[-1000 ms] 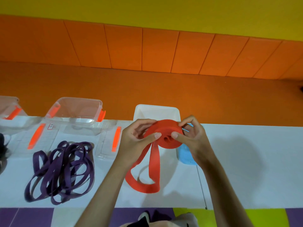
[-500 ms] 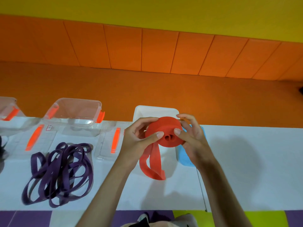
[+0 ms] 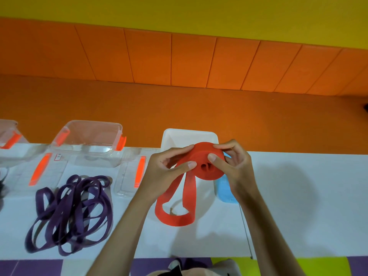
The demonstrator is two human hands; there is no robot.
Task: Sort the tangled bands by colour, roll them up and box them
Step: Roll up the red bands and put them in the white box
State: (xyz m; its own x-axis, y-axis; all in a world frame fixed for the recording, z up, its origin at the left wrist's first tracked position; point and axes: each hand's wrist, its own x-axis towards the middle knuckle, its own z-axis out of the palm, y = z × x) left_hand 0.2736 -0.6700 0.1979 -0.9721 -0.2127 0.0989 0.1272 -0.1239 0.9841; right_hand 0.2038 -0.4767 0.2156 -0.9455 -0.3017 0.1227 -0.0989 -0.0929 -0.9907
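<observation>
A red band, mostly wound into a thick roll (image 3: 207, 166), is held above the white table between both hands. My left hand (image 3: 167, 172) grips the roll's left side with the thumb on its face. My right hand (image 3: 235, 166) grips the right side, thumb near the roll's centre hole. The unrolled tail (image 3: 177, 208) hangs down in a loop that lies on the table. A heap of tangled purple bands (image 3: 73, 212) lies on the table to the left. A white box (image 3: 189, 136) stands just behind the roll.
A clear box with orange clips (image 3: 87, 144) stands at the back left, with clear lids (image 3: 129, 174) lying flat before it. Another clear box (image 3: 10, 136) is cut off at the left edge. A blue lid (image 3: 225, 192) lies under my right wrist. Orange padded wall behind.
The hanging loop of red band, drawn up short half a second ago, hangs longer and wider again and lies on the table. Both hands kept hold of the roll and shifted slightly.
</observation>
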